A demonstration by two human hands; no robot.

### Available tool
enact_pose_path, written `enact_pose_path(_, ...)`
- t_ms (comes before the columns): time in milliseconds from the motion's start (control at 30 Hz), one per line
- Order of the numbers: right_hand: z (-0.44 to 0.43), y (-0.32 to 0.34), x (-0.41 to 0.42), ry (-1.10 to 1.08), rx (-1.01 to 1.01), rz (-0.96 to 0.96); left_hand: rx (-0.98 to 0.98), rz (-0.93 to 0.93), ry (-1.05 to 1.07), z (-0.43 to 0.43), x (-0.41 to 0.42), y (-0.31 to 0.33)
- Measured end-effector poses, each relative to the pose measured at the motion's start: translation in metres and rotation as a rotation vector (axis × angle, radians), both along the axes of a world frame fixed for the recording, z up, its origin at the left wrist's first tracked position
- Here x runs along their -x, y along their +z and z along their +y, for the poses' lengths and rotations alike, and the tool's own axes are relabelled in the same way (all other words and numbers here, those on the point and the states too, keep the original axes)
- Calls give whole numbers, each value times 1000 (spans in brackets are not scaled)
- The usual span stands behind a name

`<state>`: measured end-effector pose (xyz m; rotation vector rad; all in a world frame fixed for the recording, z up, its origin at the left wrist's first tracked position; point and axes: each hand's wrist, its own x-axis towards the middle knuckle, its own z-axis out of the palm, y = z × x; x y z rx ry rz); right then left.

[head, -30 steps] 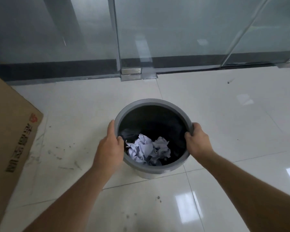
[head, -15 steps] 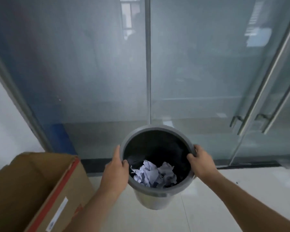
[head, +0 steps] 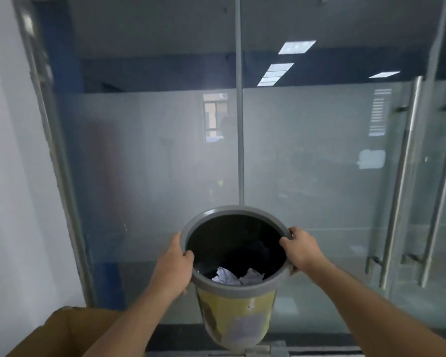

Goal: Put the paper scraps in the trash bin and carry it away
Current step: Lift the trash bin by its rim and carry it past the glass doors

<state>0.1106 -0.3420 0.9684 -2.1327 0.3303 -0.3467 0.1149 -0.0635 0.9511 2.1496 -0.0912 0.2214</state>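
I hold the round trash bin (head: pixel 236 313) up in the air in front of me, low in the middle of the head view. It has a grey rim, a dark inside and a yellowish outer wall. Crumpled white paper scraps (head: pixel 238 276) lie at its bottom. My left hand (head: pixel 173 266) grips the rim on the left side, thumb inside. My right hand (head: pixel 300 249) grips the rim on the right side the same way.
A frosted glass wall (head: pixel 152 163) stands close ahead, with a vertical metal post (head: pixel 240 124) in its middle. Glass doors with long metal handles (head: pixel 402 181) are at the right. An open cardboard box (head: pixel 70 331) sits at the lower left beside a white wall.
The bin has risen from the floor to chest height, both hands still on its rim. My view has tilted up from the floor tiles to the glass wall.
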Motion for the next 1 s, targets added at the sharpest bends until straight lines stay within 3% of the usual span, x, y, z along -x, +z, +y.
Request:
enact_pose_path(267, 7, 11, 1, -14, -61, -48, 9, -36, -26, 9, 4, 24)
enact_pose_path(467, -29, 15, 18, -125, -70, -68, -48, -32, -98, -31, -15, 42)
enact_pose_path(700, -150, 5, 101, -430, 6, -38, -93, -36, -347, -175, -15, 27)
enact_pose_path(833, -233, 6, 170, -646, 123, -6, -32, -2, -508, -279, 15, 17)
enact_pose_path(1000, -312, 13, 243, -767, 119, 4, 4, 25, -648, -387, 57, 16)
